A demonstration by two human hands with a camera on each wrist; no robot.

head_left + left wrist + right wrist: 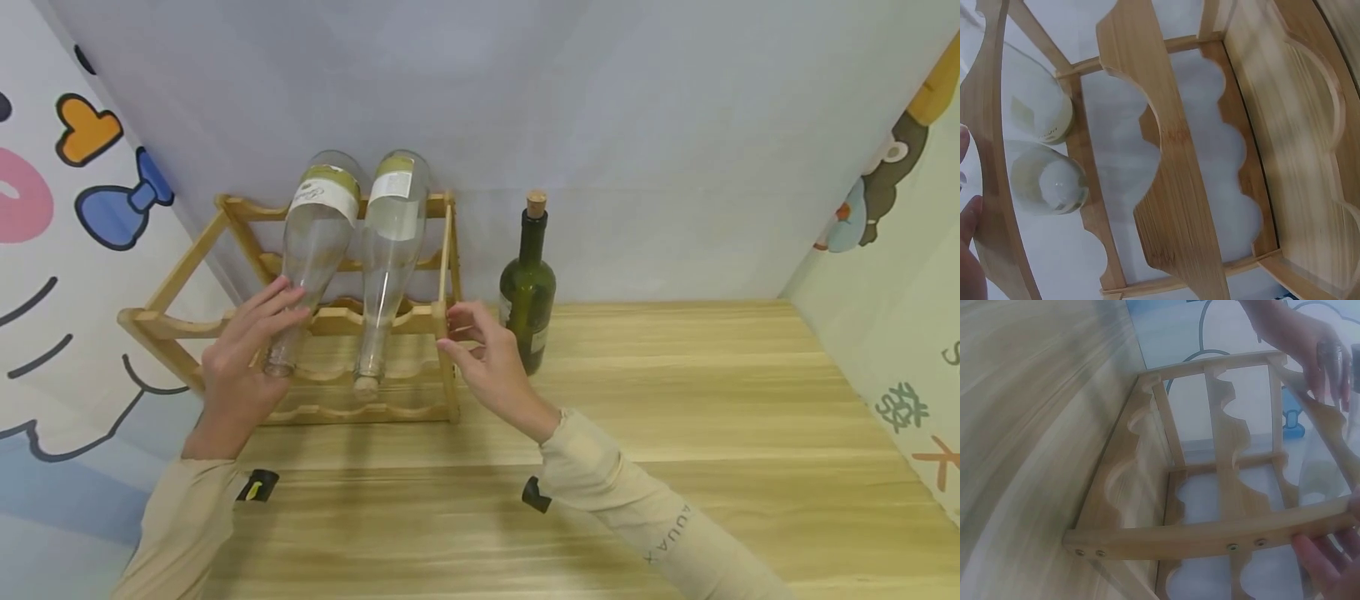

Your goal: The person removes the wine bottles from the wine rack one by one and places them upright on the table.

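A two-tier wooden wine rack (pixel 412 321) stands at the left of the table. Two clear glass bottles lie side by side in its top tier, necks toward me. My left hand (pixel 243 350) holds the neck of the left clear bottle (pixel 315 242), fingers over it near the mouth. The right clear bottle (pixel 390 271), corked, rests in the neighbouring notch. At the rack's front right corner, my right hand (pixel 498 367) grips the post, thumb in front and fingers by its side; the right wrist view has its fingers (pixel 1316 559) on the side rail.
A green wine bottle (pixel 528 287) with a cork stands upright right of the rack, close behind my right hand. Two small black pieces (pixel 258 485) lie near the front of the wooden table (pixel 675 417). Printed panels flank both sides, with a pale wall (pixel 600 125) behind.
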